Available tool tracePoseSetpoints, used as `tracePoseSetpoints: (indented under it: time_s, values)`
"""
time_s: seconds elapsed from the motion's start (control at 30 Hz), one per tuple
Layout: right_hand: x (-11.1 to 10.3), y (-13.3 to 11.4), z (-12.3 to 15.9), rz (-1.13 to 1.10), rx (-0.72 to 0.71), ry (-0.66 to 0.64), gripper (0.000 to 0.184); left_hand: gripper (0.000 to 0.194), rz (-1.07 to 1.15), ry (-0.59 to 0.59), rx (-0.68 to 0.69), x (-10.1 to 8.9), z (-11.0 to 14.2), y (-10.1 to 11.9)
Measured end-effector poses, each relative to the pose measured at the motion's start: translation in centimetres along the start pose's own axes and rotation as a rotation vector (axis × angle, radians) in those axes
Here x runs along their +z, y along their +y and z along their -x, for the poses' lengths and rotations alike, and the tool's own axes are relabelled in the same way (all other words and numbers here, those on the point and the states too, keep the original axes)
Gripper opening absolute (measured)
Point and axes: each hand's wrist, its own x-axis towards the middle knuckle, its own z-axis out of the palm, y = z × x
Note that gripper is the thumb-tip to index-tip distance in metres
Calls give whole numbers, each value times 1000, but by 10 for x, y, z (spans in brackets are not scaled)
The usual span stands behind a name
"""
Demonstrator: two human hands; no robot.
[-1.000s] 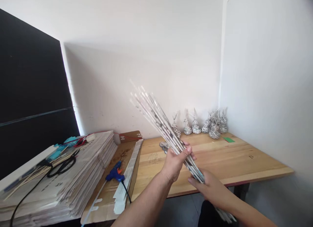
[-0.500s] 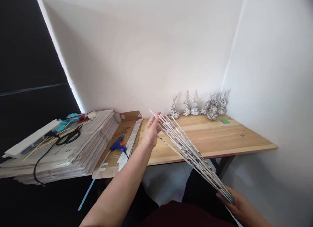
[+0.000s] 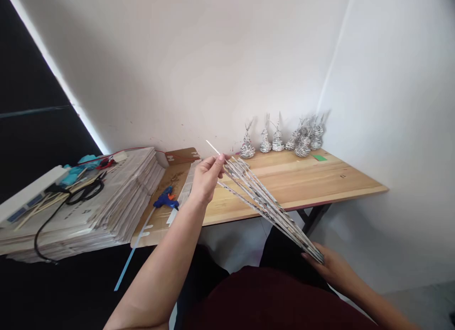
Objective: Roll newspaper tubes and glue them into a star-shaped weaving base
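left hand [image 3: 208,176]: fingertips pinch one paper stick [image 3: 212,147] over wooden table [image 3: 334,178] | right hand [image 3: 329,263]: fingers wrap stick bundle [image 3: 284,221], outside front edge | woven figures [image 3: 278,142]: apart from hands

Those thin, pale, print-flecked sticks [image 3: 284,223] slant down to the right hand [image 3: 326,263], bunched there, splayed above, one tip poking past the left hand [image 3: 207,176].
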Motion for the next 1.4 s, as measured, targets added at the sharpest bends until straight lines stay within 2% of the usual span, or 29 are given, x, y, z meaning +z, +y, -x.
tracePoseSetpoints:
  time_s: [0.1,0.2,0.27,0.37,0.47,0.63,0.8,0.93,1.07,1.17,1.3,1.4]
  values:
    - [0,-6,0,-91,14,-125,36,37,5,-205,-153,10,18,-2]
    - [0,-15,-1,-153,53,-174,34,40,40,-404,-364,23,40,-15]
    - [0,-23,-2,-190,69,-191,32,41,101,-464,-483,32,55,-28]
    - [1,-34,-5,-257,101,-201,27,42,172,-469,-579,43,74,-44]
    - [-1,-45,-6,-381,166,-254,27,42,206,-392,-580,46,79,-52]
    - [-8,-60,-5,-573,307,-393,35,38,367,-100,-519,35,66,-58]
    - [-11,-64,-4,-610,339,-401,37,34,465,119,-428,25,56,-63]
    - [-8,-58,-5,-582,339,-379,38,26,554,247,-386,16,45,-59]
    - [-8,-51,-4,-559,299,-332,33,20,621,318,-363,-1,31,-49]
    - [-8,-46,-3,-515,322,-311,31,19,648,318,-370,-10,24,-45]
    - [-9,-43,-4,-381,231,-225,30,20,602,280,-422,-9,22,-47]
    - [-10,-40,-7,-293,159,-176,32,24,552,275,-399,-2,17,-45]
